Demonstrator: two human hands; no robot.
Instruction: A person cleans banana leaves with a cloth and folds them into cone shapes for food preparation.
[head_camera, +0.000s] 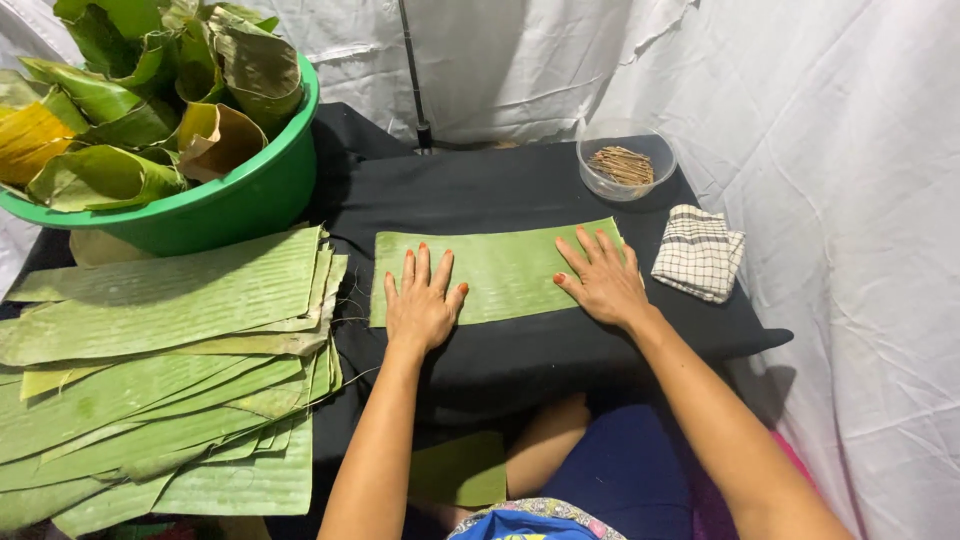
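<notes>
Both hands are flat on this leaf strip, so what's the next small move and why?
Probably slide both palms outward: the left hand and right hand press the leaf strip flat on the black cloth, and its ends lie outside the hands, unpressed.

My two bare arms with no sleeves, left hand (423, 305) and right hand (604, 282) both with orange-red painted nails, no rings or watch I can see, dark blue shorts, patterned hem of my top

A: Where are the hands?
B: The left hand (424, 303) and right hand (603, 279) press flat on a banana leaf strip (500, 270) on the black cloth (520, 190).
A: Nearby?
B: A stack of leaves (170, 370), a checked towel (698, 252), and a bowl of sticks (625, 160).
</notes>
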